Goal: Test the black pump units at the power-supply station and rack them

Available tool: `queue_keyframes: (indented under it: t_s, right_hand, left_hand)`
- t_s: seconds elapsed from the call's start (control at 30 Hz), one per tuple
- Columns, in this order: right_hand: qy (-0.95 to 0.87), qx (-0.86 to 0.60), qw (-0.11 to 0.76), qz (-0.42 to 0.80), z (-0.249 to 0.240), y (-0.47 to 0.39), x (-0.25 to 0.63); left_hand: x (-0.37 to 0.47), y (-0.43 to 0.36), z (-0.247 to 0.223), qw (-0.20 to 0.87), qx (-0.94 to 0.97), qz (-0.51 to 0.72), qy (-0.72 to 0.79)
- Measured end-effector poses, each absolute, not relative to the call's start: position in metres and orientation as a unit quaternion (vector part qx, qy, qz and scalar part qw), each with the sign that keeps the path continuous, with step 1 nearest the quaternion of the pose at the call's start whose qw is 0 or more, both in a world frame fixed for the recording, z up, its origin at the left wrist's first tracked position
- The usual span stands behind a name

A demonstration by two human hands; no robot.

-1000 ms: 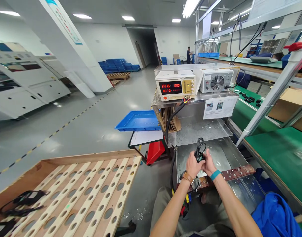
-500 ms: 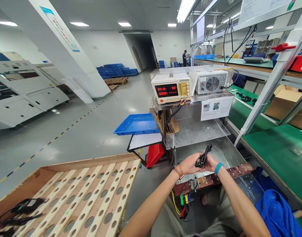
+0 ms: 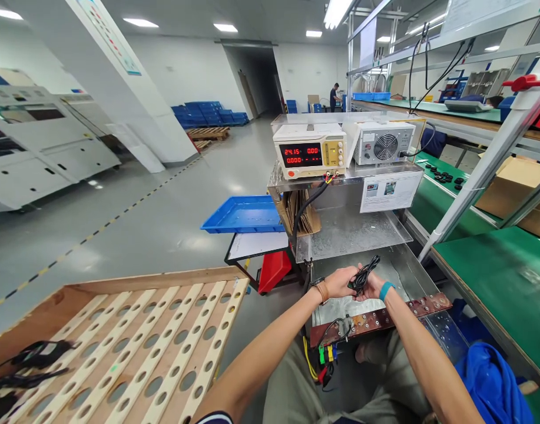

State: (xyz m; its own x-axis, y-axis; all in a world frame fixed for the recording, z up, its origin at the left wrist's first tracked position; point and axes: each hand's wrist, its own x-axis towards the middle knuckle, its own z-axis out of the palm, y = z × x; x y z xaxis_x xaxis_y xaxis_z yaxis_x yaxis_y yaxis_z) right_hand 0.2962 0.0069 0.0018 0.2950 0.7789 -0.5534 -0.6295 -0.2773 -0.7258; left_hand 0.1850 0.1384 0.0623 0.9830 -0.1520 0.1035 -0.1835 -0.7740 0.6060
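A bundled black cable point(image 3: 365, 275) is between my two hands, above a metal work surface point(image 3: 391, 265). My left hand point(image 3: 341, 282) has its fingers closed on the bundle's left side. From the right, my right hand point(image 3: 372, 287) grips the same bundle. The cable's lower end is partly hidden by my fingers. Just below the hands runs a reddish-brown strip point(image 3: 375, 320) dotted with metal studs, with a thin black lead and a small metal block on its left part. Yellow, green and blue connectors point(image 3: 327, 354) hang under the strip.
A power supply point(image 3: 311, 152) with red digits stands on the shelf ahead, beside a grey fan-cooled unit point(image 3: 384, 143). To the left are a slatted wooden rack point(image 3: 159, 341) holding black adapters point(image 3: 40, 353), and a blue tray point(image 3: 245, 215). A green bench point(image 3: 499, 265) lies right. One person point(image 3: 334, 97) stands far back.
The view has shifted slightly. Both hands stay together on the cable bundle, which is turned a little and shows more of its coils.
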Motion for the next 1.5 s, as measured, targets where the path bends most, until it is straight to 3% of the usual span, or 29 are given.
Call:
queue_keyframes:
  t_s: [0.17,0.47,0.6,0.83,1.0,1.33,1.5]
  right_hand:
    - [0.019,-0.514,0.566,0.644,0.0,0.011,0.297]
    - [0.005,-0.517,0.536,0.668,-0.012,0.012,0.3]
    - [-0.029,-0.509,0.58,0.636,-0.004,0.004,0.299]
    - [-0.058,-0.575,0.644,0.501,-0.005,0.002,0.274]
    - [-0.114,-0.561,0.717,0.398,-0.015,0.013,0.244]
    - [-0.136,-0.566,0.715,0.388,-0.021,0.016,0.245]
    - [-0.052,-0.544,0.711,0.443,-0.013,0.01,0.248]
  left_hand:
    - [0.183,0.142,0.058,0.354,0.932,0.033,-0.072]
    - [0.182,0.142,0.054,0.384,0.922,0.051,-0.031]
    - [0.179,0.146,0.047,0.375,0.922,0.099,-0.01]
    - [0.175,0.141,0.03,0.401,0.855,0.208,0.255]
    - [0.173,0.123,0.033,0.37,0.833,0.233,0.34]
    - [0.165,0.124,0.05,0.37,0.884,0.173,0.229]
    - [0.164,0.127,0.05,0.364,0.889,0.179,0.214]
